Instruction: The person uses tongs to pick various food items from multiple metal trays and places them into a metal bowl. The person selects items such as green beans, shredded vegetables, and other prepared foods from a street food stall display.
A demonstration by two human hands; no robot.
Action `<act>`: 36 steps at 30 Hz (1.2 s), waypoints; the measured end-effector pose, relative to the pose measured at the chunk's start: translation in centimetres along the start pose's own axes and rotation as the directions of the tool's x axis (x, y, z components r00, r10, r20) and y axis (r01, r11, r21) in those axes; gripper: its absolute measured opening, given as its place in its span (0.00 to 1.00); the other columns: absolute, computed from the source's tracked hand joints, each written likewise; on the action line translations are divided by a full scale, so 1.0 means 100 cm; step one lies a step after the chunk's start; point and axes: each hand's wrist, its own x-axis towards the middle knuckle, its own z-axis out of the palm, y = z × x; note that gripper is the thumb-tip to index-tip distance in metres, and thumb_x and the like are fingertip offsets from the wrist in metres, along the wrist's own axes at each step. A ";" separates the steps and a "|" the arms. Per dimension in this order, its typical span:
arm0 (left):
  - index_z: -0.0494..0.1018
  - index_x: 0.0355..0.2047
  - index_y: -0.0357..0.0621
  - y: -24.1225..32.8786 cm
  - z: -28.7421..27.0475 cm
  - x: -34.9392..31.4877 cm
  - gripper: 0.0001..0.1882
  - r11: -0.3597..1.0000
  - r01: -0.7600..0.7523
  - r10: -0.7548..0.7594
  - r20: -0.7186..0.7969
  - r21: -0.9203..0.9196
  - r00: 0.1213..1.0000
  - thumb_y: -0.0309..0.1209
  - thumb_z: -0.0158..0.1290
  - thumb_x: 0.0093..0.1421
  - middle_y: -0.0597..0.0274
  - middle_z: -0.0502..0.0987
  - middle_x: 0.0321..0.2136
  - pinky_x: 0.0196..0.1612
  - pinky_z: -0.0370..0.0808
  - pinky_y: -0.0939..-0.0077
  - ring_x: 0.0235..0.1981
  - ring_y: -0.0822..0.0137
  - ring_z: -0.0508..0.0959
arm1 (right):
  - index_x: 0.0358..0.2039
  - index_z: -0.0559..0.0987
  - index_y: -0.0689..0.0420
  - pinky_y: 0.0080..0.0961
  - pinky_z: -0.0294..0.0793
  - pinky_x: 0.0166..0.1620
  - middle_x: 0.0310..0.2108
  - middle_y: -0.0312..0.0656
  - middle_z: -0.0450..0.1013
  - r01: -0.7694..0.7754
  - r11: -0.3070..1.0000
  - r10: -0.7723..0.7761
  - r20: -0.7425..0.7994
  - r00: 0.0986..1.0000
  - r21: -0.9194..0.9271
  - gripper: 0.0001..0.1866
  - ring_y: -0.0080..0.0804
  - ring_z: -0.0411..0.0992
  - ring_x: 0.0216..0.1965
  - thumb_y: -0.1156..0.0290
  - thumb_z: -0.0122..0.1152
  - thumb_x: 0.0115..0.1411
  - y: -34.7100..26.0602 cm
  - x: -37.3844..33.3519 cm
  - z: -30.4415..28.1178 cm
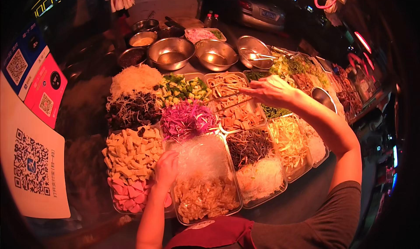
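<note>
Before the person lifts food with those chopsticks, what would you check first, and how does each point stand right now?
1. Right hand grips the long wooden chopsticks: ok.
2. Chopstick tips are over the rectangular tray of tan tofu strips: ok.
3. Food caught between the tips: cannot tell.
4. Left hand rests at the tray of clear glass noodles, away from the chopsticks: ok.
5. A round steel bowl stands empty at the back, ready to receive food: ok.

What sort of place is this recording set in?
Probably an outdoor night food stall: trays of cut vegetables and tofu cover the counter, metal bowls stand behind, and a parked car shows beyond.
</note>
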 end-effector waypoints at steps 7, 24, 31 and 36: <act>0.75 0.33 0.36 -0.013 -0.005 -0.002 0.09 0.997 0.051 -0.052 0.022 0.059 0.998 0.25 0.49 0.53 0.50 0.75 0.36 0.43 0.72 0.68 0.39 0.52 0.75 | 0.53 0.67 0.44 0.40 0.72 0.35 0.33 0.47 0.74 -0.265 0.810 -0.038 0.497 0.867 0.524 0.28 0.45 0.73 0.31 0.50 0.56 0.53 -0.047 -0.017 0.019; 0.74 0.34 0.33 -0.016 -0.015 0.004 0.10 0.997 0.071 -0.072 0.036 0.031 0.997 0.23 0.48 0.53 0.47 0.75 0.37 0.45 0.71 0.68 0.41 0.51 0.74 | 0.53 0.66 0.47 0.37 0.71 0.21 0.31 0.47 0.70 0.001 0.924 -0.075 0.179 0.981 0.383 0.18 0.38 0.71 0.21 0.62 0.43 0.62 -0.131 0.044 0.045; 0.74 0.34 0.34 -0.021 -0.011 0.024 0.10 0.997 0.070 -0.070 -0.009 0.037 0.998 0.23 0.46 0.54 0.48 0.76 0.36 0.45 0.71 0.67 0.40 0.51 0.75 | 0.43 0.71 0.56 0.25 0.69 0.21 0.27 0.41 0.70 0.216 0.975 -0.218 -0.074 0.973 -0.045 0.14 0.31 0.72 0.24 0.65 0.48 0.57 -0.123 -0.015 -0.012; 0.74 0.35 0.34 -0.028 -0.021 0.016 0.10 0.993 0.120 -0.119 -0.054 0.002 0.991 0.23 0.46 0.54 0.50 0.76 0.37 0.44 0.71 0.70 0.41 0.54 0.76 | 0.34 0.73 0.53 0.26 0.71 0.25 0.24 0.37 0.70 0.145 0.984 -0.152 -0.066 0.986 -0.103 0.09 0.30 0.72 0.26 0.64 0.50 0.56 -0.089 -0.009 -0.063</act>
